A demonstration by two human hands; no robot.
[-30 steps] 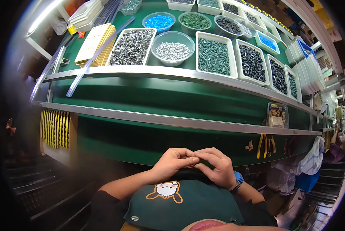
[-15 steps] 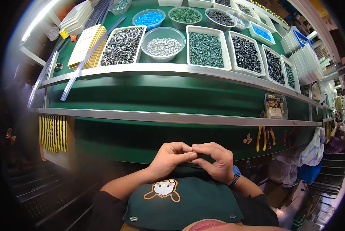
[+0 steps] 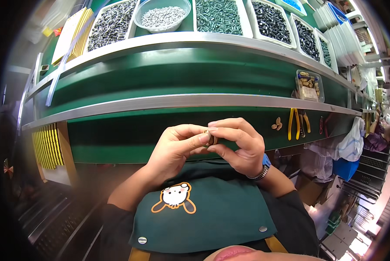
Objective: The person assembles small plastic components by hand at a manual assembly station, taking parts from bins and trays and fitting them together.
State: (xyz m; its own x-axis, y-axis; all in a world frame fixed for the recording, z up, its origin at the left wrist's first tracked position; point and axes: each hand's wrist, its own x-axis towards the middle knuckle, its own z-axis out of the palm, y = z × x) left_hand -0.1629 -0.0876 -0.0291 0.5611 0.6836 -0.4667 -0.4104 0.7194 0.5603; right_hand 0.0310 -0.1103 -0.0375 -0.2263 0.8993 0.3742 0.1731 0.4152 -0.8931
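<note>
My left hand (image 3: 174, 147) and my right hand (image 3: 242, 145) meet over the near edge of the green table, in front of my apron. Between their fingertips is a small brown peanut (image 3: 211, 139), partly hidden by the thumbs and fingers. Both hands pinch it from opposite sides. To the right of my hands lie a few peanut shells (image 3: 276, 124) on the table. Farther back stands a clear plastic box (image 3: 310, 92) with more brown peanuts in it.
Yellow-handled pliers (image 3: 291, 124) lie right of the shells. A metal rail (image 3: 182, 100) crosses the table; beyond a second rail stand white trays (image 3: 246, 26) of small dark and green parts. Yellow strips (image 3: 47, 145) hang at the left, and a white plastic bag (image 3: 351, 135) at the right.
The view has tilted down, so the far bowls have left the top of the picture. My fingers have parted slightly, and the brown peanut now shows between them.
</note>
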